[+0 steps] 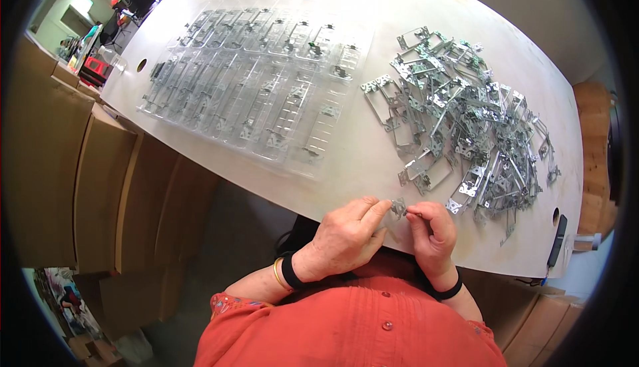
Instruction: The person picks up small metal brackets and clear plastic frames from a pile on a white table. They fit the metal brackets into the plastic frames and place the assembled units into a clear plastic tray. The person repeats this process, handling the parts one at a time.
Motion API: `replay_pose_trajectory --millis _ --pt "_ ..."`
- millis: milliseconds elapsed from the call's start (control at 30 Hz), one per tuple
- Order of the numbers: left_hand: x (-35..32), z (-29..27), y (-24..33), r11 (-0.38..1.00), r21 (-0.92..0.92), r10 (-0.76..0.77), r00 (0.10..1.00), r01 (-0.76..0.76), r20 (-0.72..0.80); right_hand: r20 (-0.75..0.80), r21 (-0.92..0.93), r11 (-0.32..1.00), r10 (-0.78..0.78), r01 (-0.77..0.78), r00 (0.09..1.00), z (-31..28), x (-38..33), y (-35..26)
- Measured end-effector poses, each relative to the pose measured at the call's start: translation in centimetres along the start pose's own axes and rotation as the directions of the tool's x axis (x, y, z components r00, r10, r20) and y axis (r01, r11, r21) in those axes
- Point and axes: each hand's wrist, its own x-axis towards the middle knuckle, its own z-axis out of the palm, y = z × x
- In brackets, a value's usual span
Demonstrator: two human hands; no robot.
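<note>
Close to my body, at the near edge of the white table (346, 197), my two hands hold a small metal bracket (399, 208) between their fingertips. My left hand (349, 235) pinches it from the left with thumb and index finger. From the right, the curled fingers of my right hand (435, 234) grip its other side. Much of the bracket is hidden by my fingers. Just beyond my right hand lies a loose heap of similar stamped metal brackets (466, 110), tangled together. To the left, clear plastic trays (318, 160) carry metal brackets in rows of slots.
Cardboard boxes (110, 187) stand along the left side of the table. Round holes pierce the tabletop, one at the far left (142, 65). A black bar-shaped object (558, 240) sits at the right edge. A wooden board (592, 154) stands beyond it.
</note>
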Motion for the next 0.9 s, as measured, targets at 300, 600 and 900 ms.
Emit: replay_pose_trajectory --millis 300,600,900 --pt "-0.4 0.3 -0.4 1.0 0.001 -0.003 1.0 0.003 -0.007 -0.005 -0.018 0.999 -0.03 0.03 1.0 0.2 0.0 -0.1" --pt "-0.2 0.3 -0.9 0.998 -0.063 0.006 1.0 -0.008 -0.024 0.008 0.028 0.999 0.044 -0.044 0.999 0.1 -0.6 0.4" --pt "-0.2 0.4 -1.5 0.993 -0.115 0.009 1.0 -0.012 -0.023 0.031 0.014 0.998 0.058 -0.059 0.998 0.1 -0.6 0.0"
